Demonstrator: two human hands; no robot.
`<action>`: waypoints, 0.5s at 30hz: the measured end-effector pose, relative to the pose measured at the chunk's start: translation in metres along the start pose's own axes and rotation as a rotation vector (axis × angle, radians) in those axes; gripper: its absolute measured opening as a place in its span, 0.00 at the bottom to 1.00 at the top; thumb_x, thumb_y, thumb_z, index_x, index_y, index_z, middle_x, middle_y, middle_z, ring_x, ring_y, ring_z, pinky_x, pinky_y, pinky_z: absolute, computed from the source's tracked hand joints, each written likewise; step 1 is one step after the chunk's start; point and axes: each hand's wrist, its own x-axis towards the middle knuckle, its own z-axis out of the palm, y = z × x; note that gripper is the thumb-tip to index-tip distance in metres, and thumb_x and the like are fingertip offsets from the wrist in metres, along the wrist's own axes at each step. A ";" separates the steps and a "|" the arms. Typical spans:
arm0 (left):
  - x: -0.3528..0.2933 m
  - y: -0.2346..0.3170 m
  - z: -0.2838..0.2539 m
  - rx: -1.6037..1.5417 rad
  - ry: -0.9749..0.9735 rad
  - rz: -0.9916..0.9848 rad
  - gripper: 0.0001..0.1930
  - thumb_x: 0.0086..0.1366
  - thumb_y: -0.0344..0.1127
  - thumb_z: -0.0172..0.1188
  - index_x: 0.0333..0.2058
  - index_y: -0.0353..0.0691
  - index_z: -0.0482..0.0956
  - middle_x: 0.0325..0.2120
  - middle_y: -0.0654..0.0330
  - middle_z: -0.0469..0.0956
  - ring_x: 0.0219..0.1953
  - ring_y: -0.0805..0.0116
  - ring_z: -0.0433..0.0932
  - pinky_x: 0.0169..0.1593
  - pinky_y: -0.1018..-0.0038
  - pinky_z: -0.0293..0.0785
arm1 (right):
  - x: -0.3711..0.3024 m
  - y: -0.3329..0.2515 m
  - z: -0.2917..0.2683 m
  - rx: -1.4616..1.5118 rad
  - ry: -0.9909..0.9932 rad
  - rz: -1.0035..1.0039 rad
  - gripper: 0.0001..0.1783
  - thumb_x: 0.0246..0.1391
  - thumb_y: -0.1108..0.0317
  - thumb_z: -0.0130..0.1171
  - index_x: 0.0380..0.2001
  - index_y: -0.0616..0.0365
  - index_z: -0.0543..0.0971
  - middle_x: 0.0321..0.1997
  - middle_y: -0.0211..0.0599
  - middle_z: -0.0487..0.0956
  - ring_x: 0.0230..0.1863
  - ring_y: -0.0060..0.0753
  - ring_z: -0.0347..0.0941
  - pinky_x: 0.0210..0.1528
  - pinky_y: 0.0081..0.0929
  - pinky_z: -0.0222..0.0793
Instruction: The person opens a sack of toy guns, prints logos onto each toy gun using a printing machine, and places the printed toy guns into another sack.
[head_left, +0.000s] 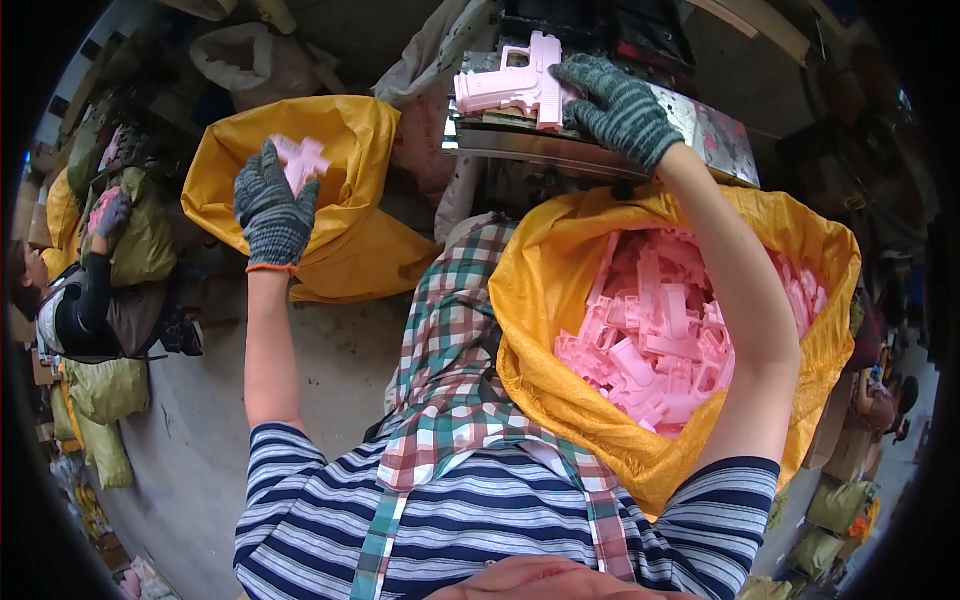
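Observation:
My left hand (275, 215), in a grey-green knitted glove with an orange cuff, is over the mouth of the left yellow sack (350, 125). Its fingers are apart. A blurred pink plastic piece (300, 160) shows just beyond the fingertips and thumb, above the sack's opening. My right hand (620, 110), gloved alike, grips the end of a pink toy pistol (515, 85) on a metal-edged work surface (700, 130). The pistol's handle points left. Below my right forearm, a second yellow sack (540, 290) holds many pink pistol parts (660, 340).
A whitish sack (245, 60) stands behind the left yellow one. My checked apron (450, 310) lies between the two yellow sacks. At far left another person (95, 290) sits, a gloved hand on something pink beside green sacks (145, 230). Grey floor (200, 430) shows at lower left.

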 end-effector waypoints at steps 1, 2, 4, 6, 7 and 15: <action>-0.003 -0.004 0.001 -0.058 -0.057 0.006 0.39 0.49 0.45 0.65 0.57 0.32 0.59 0.49 0.43 0.67 0.51 0.47 0.65 0.56 0.59 0.58 | 0.002 0.000 -0.002 -0.033 -0.014 -0.004 0.23 0.46 0.68 0.61 0.49 0.51 0.74 0.53 0.40 0.72 0.53 0.44 0.68 0.56 0.31 0.63; -0.005 -0.001 0.004 -0.061 -0.061 0.014 0.39 0.49 0.45 0.65 0.57 0.32 0.59 0.49 0.43 0.67 0.51 0.47 0.65 0.56 0.59 0.58 | -0.001 0.000 -0.006 -0.033 -0.015 0.006 0.23 0.46 0.68 0.61 0.49 0.51 0.74 0.53 0.40 0.72 0.53 0.44 0.68 0.56 0.31 0.63; -0.018 0.009 0.009 -0.156 -0.061 0.087 0.37 0.51 0.42 0.64 0.57 0.33 0.60 0.49 0.44 0.68 0.51 0.48 0.66 0.56 0.61 0.60 | -0.007 -0.016 -0.016 0.015 0.034 -0.048 0.20 0.46 0.67 0.61 0.46 0.52 0.75 0.49 0.42 0.74 0.50 0.43 0.70 0.53 0.32 0.66; -0.021 0.029 0.015 -0.324 -0.089 0.148 0.35 0.52 0.40 0.64 0.56 0.34 0.61 0.49 0.44 0.68 0.51 0.49 0.67 0.56 0.62 0.61 | -0.030 -0.042 -0.035 0.222 -0.257 0.130 0.15 0.45 0.69 0.61 0.39 0.57 0.77 0.41 0.44 0.77 0.43 0.44 0.73 0.47 0.32 0.69; -0.025 0.041 0.015 -0.480 -0.103 0.189 0.33 0.53 0.38 0.64 0.56 0.35 0.62 0.49 0.45 0.69 0.51 0.49 0.67 0.55 0.64 0.62 | -0.044 -0.050 -0.035 0.442 -0.452 0.236 0.13 0.46 0.71 0.61 0.38 0.59 0.77 0.37 0.44 0.78 0.41 0.45 0.74 0.47 0.31 0.69; -0.043 0.163 -0.008 -1.124 -0.516 0.620 0.29 0.57 0.39 0.60 0.56 0.36 0.63 0.51 0.47 0.68 0.53 0.51 0.67 0.57 0.66 0.61 | -0.182 -0.113 0.033 0.024 -1.120 -0.217 0.15 0.39 0.69 0.56 0.36 0.56 0.77 0.35 0.46 0.78 0.38 0.44 0.76 0.36 0.41 0.71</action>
